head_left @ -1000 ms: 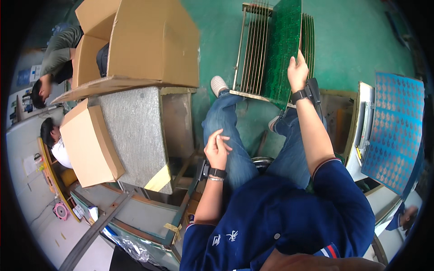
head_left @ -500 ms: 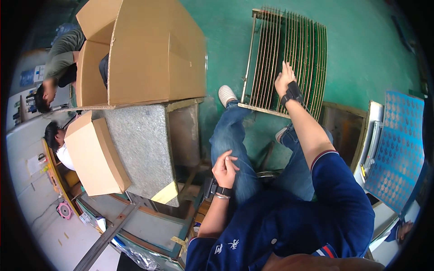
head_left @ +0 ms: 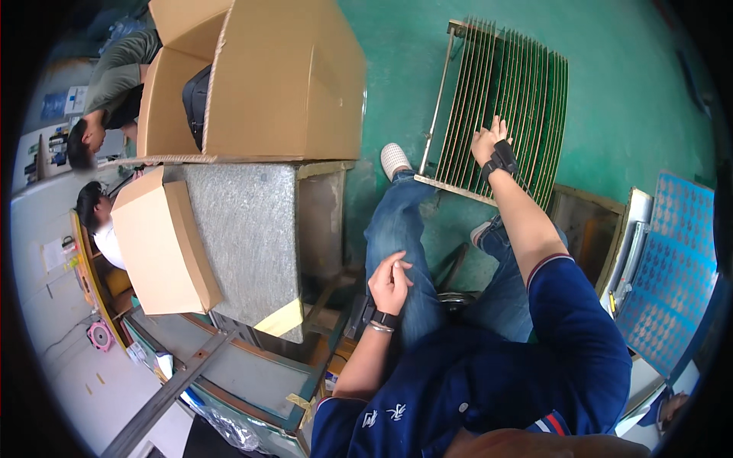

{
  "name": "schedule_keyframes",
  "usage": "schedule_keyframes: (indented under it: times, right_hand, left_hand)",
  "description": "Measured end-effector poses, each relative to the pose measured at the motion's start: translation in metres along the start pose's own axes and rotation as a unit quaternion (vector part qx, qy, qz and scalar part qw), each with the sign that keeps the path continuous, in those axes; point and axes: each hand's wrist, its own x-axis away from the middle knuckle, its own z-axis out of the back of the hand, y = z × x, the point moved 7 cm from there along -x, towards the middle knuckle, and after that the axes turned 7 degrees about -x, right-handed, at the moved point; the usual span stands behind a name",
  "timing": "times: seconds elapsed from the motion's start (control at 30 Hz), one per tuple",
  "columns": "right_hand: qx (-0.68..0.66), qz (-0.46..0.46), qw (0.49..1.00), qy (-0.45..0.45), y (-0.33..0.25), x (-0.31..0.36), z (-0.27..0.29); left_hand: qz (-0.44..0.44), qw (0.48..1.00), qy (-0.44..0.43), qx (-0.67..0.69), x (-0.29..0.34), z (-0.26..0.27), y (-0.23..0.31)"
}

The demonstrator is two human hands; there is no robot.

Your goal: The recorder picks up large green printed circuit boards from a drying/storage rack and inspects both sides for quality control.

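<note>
My right hand [head_left: 489,145], with a black band and small device at its wrist, is stretched out over a rack of thin parallel metal layers [head_left: 458,99] standing on the floor. Its fingers are extended and somewhat apart, and nothing shows in them. I cannot tell whether the fingertips touch the layers. My left hand [head_left: 390,285] lies by my left thigh, fingers loosely bent and apart, holding nothing visible. It wears a dark band and a metal bracelet.
A large open carton [head_left: 275,84] holding something dark stands left on a grey speckled tabletop [head_left: 244,229], beside a smaller carton [head_left: 162,244]. Two people are farther left. At right, a blue patterned sheet [head_left: 666,267] leans near a metal-edged frame [head_left: 622,252].
The whole view has shifted slightly, so the rack and cartons appear farther right. My right hand has drawn back a little toward me, its fingers more bent. My left hand stays by the thigh.
</note>
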Motion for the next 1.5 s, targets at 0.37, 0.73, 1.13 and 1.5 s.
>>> schedule_keyframes:
  times: [0.37, 0.73, 1.13, 1.5]
  right_hand:
    - [-0.486, 0.079, 0.868, 0.058, 0.043, 0.115, 0.302]
    - [-0.842, 0.104, 0.523, -0.083, 0.022, 0.258, 0.298]
    - [-0.884, 0.155, 0.442, -0.013, 0.088, 0.249, 0.364]
    - [-0.837, 0.118, 0.513, 0.151, 0.158, 0.284, 0.402]
  left_hand:
    - [-0.001, 0.998, -0.012, 0.064, 0.004, -0.002, -0.004]
    - [-0.019, 0.786, -0.292, 0.545, 0.063, -0.056, 0.157]
    - [0.042, 0.811, -0.182, 0.554, 0.078, 0.026, 0.077]
    - [0.023, 0.855, -0.114, 0.505, 0.070, 0.069, 0.041]
